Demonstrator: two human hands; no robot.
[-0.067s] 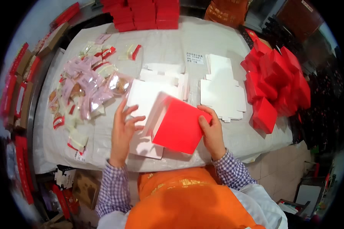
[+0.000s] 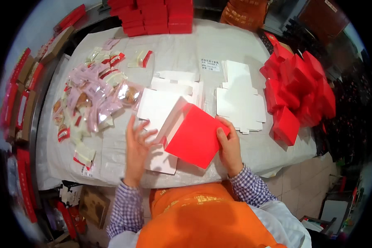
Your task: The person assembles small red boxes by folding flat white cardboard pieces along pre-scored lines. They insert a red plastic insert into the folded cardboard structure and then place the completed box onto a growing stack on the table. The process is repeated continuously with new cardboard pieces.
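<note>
A red cardboard box (image 2: 193, 135) with a white inside is tilted over the near middle of the table, its open end facing left. My right hand (image 2: 229, 144) grips its right side, the thumb on the red face and the fingers behind, hidden. My left hand (image 2: 137, 144) is just left of the box's open end, fingers spread and holding nothing. Flat white box blanks (image 2: 155, 105) lie under and behind the box. A second stack of white blanks (image 2: 239, 97) lies to the right.
Wrapped pastries in clear and pink packets (image 2: 95, 91) are heaped at the left. Folded red boxes (image 2: 297, 87) pile up at the right table edge. Stacked red boxes (image 2: 153, 16) stand at the back. Cartons (image 2: 27, 74) line the left side.
My left hand has shifted slightly right and down, with its fingers spread wider. The box stays in my right hand, almost unmoved.
</note>
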